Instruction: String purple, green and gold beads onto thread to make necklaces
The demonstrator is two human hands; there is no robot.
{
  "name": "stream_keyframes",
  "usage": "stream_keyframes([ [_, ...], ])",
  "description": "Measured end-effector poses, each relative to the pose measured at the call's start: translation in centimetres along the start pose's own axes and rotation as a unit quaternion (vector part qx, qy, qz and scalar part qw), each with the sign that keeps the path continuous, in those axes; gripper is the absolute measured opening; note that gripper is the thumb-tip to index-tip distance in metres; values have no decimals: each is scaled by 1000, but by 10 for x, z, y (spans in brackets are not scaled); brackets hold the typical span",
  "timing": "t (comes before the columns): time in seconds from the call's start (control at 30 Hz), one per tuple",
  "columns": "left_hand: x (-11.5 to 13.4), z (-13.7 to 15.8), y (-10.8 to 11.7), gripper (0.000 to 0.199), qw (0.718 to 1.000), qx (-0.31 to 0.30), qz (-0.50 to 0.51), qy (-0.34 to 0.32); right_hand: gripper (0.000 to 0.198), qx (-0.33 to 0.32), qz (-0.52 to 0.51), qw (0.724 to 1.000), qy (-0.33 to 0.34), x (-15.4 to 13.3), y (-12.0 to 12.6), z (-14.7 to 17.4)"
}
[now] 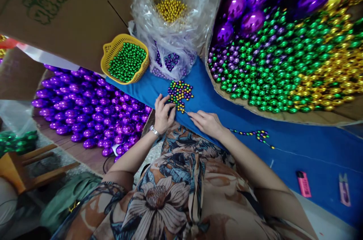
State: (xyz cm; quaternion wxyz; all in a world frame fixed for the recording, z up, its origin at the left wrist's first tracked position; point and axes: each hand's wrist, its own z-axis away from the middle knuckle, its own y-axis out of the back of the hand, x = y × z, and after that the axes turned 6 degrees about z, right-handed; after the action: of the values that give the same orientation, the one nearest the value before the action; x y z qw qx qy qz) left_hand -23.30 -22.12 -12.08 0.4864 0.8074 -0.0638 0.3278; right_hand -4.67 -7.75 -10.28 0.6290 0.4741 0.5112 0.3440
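A small pile of green, gold and purple beads (180, 92) lies on the blue cloth. My left hand (163, 114) is at the pile's near left edge, fingers curled and thumb close to the index finger; anything between them is too small to make out. My right hand (206, 122) pinches a thin, light needle (185, 111), its tip pointing left at the gold beads near my left fingertips. From beneath my right forearm a strand of threaded beads (262, 135) runs right, continuing as a pale thread (309, 155) over the cloth.
Behind the pile stand a yellow basket (105, 60) of green beads and a clear plastic bag (195, 9) with gold and purple beads. Cardboard boxes hold purple ornaments (85, 111) at left and bead garlands (283, 66) at right. A pink lighter (304, 184) and thread snips (344, 191) lie front right.
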Motion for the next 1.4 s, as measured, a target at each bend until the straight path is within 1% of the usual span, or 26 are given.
stream_keyframes([
  [0.1,0,-2,-2,18,1000,-10,-2,3,40,-18,16,999,-23,-2,-1,-5],
  [0.23,0,-4,-3,19,1000,-13,0,-4,41,-1,19,999,-51,0,-2,-6],
  [0.43,0,-4,-2,20,1000,-11,1,-13,39,12,3,999,-32,0,-1,-5],
  [0.6,1,-4,-2,20,1000,-27,-1,1,39,17,5,999,-29,-3,-2,-9],
  [0.7,1,-4,-2,20,1000,-24,-4,1,40,6,10,1000,-29,-4,-1,-9],
  [0.8,1,-4,-3,21,1000,-21,1,-8,40,-19,15,999,-32,-4,0,-9],
  [0.93,4,-5,-3,21,999,-32,-4,-3,41,-38,21,998,-42,-6,0,-10],
  [1.0,5,-5,-3,21,999,-34,-3,-3,41,-34,22,998,-43,-7,-2,-11],
  [1.2,1,-9,-4,26,999,-32,-5,-5,40,8,15,999,-48,-6,-5,-7],
  [1.3,-1,-11,-6,26,1000,-22,-21,-6,40,9,15,998,-59,-5,-6,-6],
  [1.4,-2,-11,-6,25,1000,-20,-11,0,41,8,17,997,-70,-6,-7,-6],
])
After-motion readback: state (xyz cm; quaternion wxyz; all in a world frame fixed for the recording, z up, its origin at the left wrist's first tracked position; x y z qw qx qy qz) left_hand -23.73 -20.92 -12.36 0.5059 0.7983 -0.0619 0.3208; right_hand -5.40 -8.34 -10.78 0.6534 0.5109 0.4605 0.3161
